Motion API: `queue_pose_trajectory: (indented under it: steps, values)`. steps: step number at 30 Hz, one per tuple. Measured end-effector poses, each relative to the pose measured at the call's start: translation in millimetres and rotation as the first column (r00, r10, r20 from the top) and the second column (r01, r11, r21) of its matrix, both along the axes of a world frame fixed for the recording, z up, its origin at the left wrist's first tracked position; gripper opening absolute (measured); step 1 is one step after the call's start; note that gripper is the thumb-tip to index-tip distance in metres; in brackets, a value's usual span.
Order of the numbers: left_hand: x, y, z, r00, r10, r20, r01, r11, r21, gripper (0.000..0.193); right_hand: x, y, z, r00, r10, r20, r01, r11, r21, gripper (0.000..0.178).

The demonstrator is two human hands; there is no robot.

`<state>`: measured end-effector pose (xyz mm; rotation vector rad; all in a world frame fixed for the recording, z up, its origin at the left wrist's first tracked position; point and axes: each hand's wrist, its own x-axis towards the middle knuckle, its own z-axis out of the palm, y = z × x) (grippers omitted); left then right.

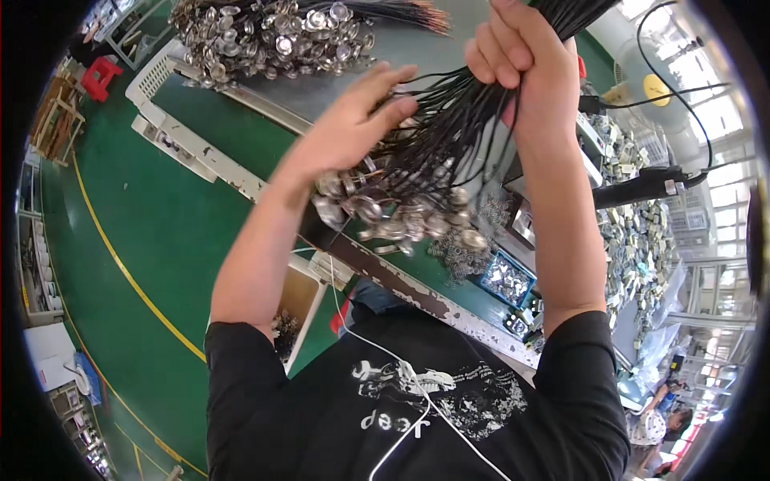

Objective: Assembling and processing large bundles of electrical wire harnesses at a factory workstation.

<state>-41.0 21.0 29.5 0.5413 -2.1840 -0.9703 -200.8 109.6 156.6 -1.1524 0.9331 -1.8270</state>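
Note:
My right hand (541,76) is closed around a thick bundle of black wires (461,108), held up over the workbench. The wires fan downward, and round silver metal caps (413,220) hang in a cluster at their lower ends. Beside the bundle on its left is my left hand (361,112), its thumb and fingers apart and slightly blurred. Its fingertips are near the outer wires; whether they touch is unclear. Farther back lies a heap of similar wired caps (277,40), with bare copper-coloured wire ends (429,16) at its right.
Small grey metal parts (465,255) lie near a blue bin (507,280) of silver pieces. A black cylindrical tool (642,189) with a cable is at right, before many pale small parts (638,248). The bench edge (393,280) runs before me. A red stool (100,78) stands far left.

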Motion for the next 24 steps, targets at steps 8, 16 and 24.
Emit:
queue_pose_trajectory:
  steps: [8, 16, 24]
  values:
    - [17.6, 9.5, -32.8, 0.908, 0.110, -0.403, 0.175, 0.776, 0.606, 0.072, -27.9, 0.9, -11.8, 0.991, -0.133, 0.014, 0.132, 0.989, 0.069, 0.015]
    - [1.8, 27.3, -26.3, 0.746, 0.466, -0.476, 0.261, 0.453, 0.852, 0.064, 3.2, -13.8, -9.8, 0.913, -0.407, -0.014, 0.404, 0.901, 0.156, 0.022]
    - [1.5, 62.6, 9.2, 0.969, 0.248, -0.019, -0.241, 0.919, -0.312, 0.027, -8.5, -33.2, -42.5, 0.866, -0.489, -0.104, 0.499, 0.860, 0.111, 0.022]
